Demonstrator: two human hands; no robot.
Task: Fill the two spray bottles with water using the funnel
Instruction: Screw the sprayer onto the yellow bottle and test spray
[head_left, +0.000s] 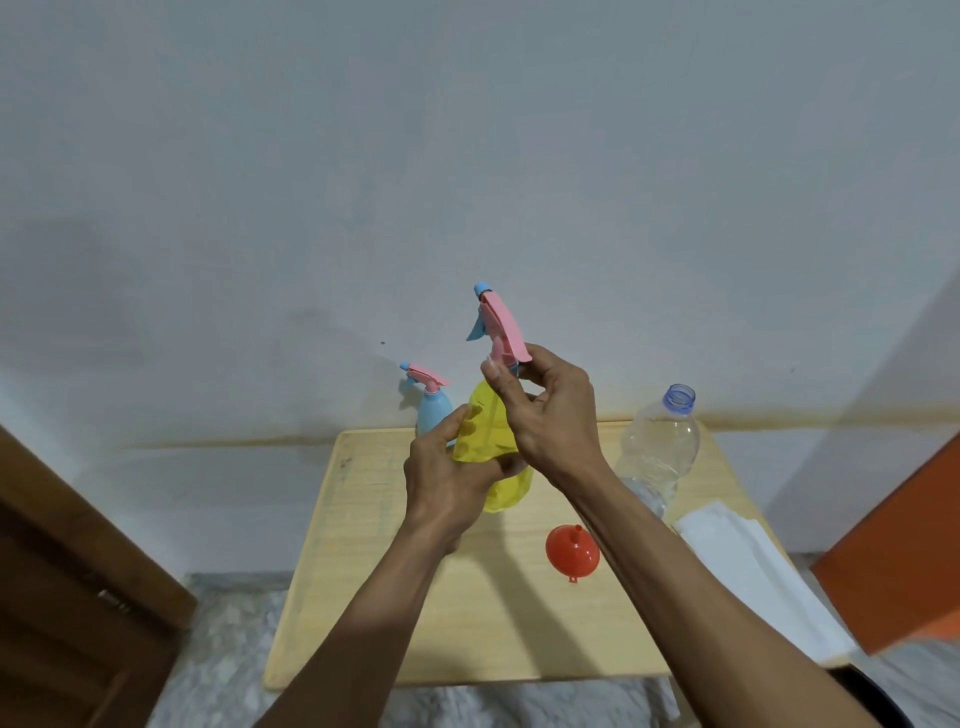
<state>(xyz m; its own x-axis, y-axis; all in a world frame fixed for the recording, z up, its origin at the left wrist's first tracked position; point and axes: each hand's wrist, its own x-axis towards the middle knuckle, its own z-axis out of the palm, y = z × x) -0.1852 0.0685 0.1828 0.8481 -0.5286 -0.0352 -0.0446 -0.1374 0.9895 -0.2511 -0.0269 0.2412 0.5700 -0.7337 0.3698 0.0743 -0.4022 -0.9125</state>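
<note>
A pale grey-white wall (467, 156) fills the upper view, marked by a brownish stain line low down. A light wooden surface (415, 623) is set against it. Grey mottled floor (228, 649) is seen below. Dark wooden furniture (67, 597) stands left; an orange panel (904, 545) stands right.

On the table (363, 597), funnel (572, 551) lies left of tissue (753, 566), before water bottle (660, 447)
</note>
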